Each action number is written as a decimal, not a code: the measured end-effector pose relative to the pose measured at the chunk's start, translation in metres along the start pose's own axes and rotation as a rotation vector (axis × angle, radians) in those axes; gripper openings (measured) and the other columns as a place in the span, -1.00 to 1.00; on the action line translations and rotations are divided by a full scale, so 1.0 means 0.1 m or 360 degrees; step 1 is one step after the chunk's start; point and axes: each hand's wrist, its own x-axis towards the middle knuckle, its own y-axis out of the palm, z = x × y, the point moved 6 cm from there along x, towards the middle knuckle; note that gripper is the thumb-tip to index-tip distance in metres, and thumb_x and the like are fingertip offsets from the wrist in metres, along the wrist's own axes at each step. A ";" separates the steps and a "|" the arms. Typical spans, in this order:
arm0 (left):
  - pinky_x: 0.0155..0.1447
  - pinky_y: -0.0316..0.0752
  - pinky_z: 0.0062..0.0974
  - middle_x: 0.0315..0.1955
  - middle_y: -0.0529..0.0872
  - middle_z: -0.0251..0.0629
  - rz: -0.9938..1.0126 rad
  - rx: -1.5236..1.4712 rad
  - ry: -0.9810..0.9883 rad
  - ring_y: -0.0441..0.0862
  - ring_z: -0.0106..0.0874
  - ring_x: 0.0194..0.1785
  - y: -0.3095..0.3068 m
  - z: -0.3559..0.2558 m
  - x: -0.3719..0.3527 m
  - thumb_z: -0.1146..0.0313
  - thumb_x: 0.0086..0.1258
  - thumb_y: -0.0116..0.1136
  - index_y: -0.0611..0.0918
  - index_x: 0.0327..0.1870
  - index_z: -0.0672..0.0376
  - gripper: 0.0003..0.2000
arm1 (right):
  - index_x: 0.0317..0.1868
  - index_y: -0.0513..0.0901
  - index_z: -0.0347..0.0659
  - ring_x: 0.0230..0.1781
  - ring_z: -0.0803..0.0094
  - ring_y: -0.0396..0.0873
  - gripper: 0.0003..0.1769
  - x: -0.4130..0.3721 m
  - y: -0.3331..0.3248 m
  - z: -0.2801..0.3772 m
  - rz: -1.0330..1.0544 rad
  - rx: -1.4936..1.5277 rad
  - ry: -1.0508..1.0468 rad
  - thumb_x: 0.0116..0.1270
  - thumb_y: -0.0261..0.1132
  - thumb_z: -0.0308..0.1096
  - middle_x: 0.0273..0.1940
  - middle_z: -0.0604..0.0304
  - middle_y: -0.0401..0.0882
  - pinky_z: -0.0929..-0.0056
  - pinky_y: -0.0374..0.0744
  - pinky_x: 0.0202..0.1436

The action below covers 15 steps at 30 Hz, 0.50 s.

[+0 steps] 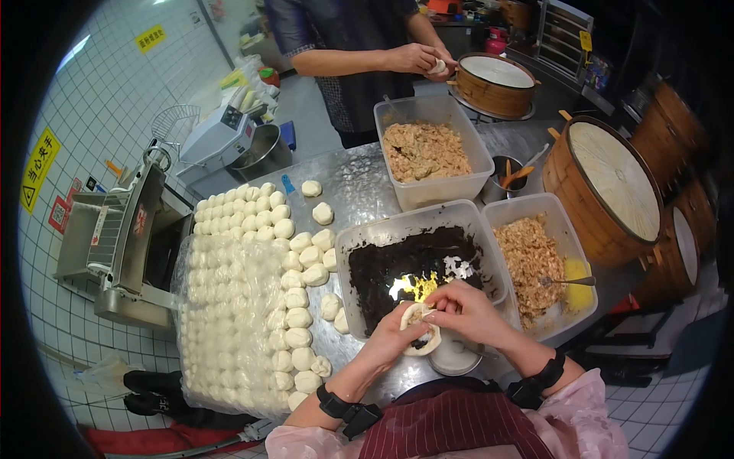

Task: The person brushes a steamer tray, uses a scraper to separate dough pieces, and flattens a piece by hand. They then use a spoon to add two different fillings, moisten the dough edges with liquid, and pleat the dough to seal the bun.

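A round white dough wrapper point(415, 315) with some dark filling showing inside is between my two hands. My left hand point(391, 333) cups it from the left, its thumb lying over the opening. From the right, my right hand point(464, 310) pinches the wrapper's edge between fingers and thumb. Just beyond both hands stands a clear plastic tub point(344, 268) of black paste point(390, 264), with yellow and white bits near its front. Partly hidden below my right hand is a small whitish bowl point(456, 358).
Many dough balls point(298, 336) fill the left, partly under plastic film point(229, 321). Tubs of minced filling point(428, 149) point(527, 260) stand behind and right, the nearer holding a spoon point(569, 281). Bamboo steamers point(604, 191) line the right. Across the table, another person's hands point(420, 60) hold dough.
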 end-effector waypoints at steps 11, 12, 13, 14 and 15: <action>0.04 0.54 -0.49 -0.05 0.56 -0.17 0.0149 -0.0035 -0.0179 0.57 -0.41 0.00 0.03 -0.17 0.01 0.51 0.28 0.11 0.37 0.20 0.28 -0.56 | -0.33 0.65 -0.26 -0.49 0.63 0.37 -0.81 0.05 -0.06 0.02 0.0049 -0.0059 -0.0035 0.08 0.41 -0.35 -0.47 0.33 0.43 0.62 0.39 -0.39; 0.06 0.59 -0.42 0.00 0.54 -0.10 0.0153 -0.0448 -0.0242 0.57 -0.32 0.06 0.03 -0.23 -0.01 0.49 0.29 0.09 0.30 0.26 0.30 -0.51 | -0.32 0.66 -0.25 -0.49 0.63 0.37 -0.80 0.05 -0.12 -0.03 -0.0022 0.0090 0.0106 0.08 0.42 -0.34 -0.47 0.33 0.42 0.61 0.39 -0.40; 0.03 0.63 -0.31 0.06 0.50 -0.10 0.0314 -0.0692 -0.0295 0.56 -0.28 0.08 0.06 -0.28 -0.03 0.43 0.39 0.00 0.25 0.27 0.27 -0.55 | -0.31 0.66 -0.23 -0.49 0.63 0.37 -0.79 0.04 -0.16 -0.09 -0.0091 0.0237 0.0243 0.08 0.43 -0.33 -0.48 0.34 0.41 0.61 0.39 -0.40; -0.01 0.64 -0.33 0.04 0.50 -0.12 0.0307 -0.0721 -0.0299 0.58 -0.32 0.05 0.06 -0.26 -0.02 0.38 0.42 -0.03 0.26 0.26 0.26 -0.58 | -0.30 0.67 -0.21 -0.50 0.61 0.37 -0.80 0.05 -0.17 -0.12 -0.0122 0.0255 0.0242 0.10 0.42 -0.31 -0.47 0.33 0.42 0.60 0.39 -0.41; -0.05 0.64 -0.35 0.01 0.51 -0.14 0.0299 -0.0749 -0.0302 0.59 -0.35 0.01 0.06 -0.23 -0.02 0.34 0.45 -0.06 0.27 0.25 0.25 -0.60 | -0.30 0.67 -0.21 -0.50 0.61 0.37 -0.80 0.05 -0.14 -0.14 -0.0126 0.0253 0.0239 0.10 0.42 -0.31 -0.47 0.33 0.42 0.60 0.39 -0.41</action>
